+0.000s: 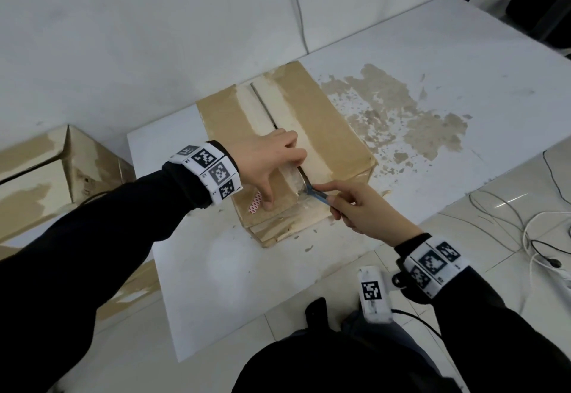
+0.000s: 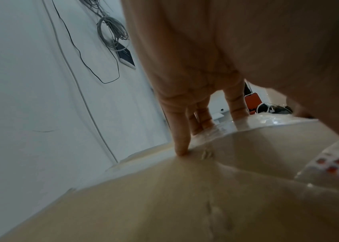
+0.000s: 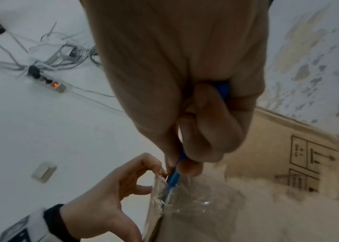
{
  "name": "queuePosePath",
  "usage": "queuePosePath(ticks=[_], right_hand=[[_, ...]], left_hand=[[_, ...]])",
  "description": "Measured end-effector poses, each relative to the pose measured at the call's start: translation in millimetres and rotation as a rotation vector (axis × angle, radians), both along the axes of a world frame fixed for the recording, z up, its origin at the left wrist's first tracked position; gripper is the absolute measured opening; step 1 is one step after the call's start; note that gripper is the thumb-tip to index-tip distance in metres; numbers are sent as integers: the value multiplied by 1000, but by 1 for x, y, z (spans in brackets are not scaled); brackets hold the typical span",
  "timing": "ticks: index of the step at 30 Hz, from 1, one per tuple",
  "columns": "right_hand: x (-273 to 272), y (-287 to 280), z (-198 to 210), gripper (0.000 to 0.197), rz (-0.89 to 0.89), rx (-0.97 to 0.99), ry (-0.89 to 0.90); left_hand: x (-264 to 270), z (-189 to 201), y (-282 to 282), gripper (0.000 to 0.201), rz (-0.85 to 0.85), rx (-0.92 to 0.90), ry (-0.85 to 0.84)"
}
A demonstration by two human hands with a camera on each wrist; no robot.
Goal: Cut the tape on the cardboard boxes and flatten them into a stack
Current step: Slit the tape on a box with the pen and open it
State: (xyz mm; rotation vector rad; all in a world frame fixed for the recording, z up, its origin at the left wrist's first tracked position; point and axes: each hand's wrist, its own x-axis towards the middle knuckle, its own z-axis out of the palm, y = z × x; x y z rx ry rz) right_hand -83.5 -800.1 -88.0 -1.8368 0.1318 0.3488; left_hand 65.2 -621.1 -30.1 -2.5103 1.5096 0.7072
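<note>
Fingers of the right hand (image 1: 367, 210) curl round a blue cutter (image 1: 318, 194), its tip seemingly in the shiny tape (image 1: 293, 181). Left hand (image 1: 265, 160) presses spread fingers on the cardboard box (image 1: 318, 114), lying on the white desk (image 1: 463, 52).

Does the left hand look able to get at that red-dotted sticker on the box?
Probably yes: the left hand presses on the box with its thumb right beside the sticker, and nothing covers it.
</note>
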Motion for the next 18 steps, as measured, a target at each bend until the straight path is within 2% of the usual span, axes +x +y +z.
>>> queuePosePath(ticks=[8,13,16,18], right_hand=[[2,-14,9,30,177,2,60],[-7,-21,10,31,129,92,90],[-21,-6,8,29,205,82,75],[-29,0,9,28,101,108,32]], left_hand=[[-1,0,-1,82,4,-10,34],[-1,4,-4,79,12,-9,15],[2,14,-8,75,62,-104,-11],[5,18,-11,75,86,-130,-28]])
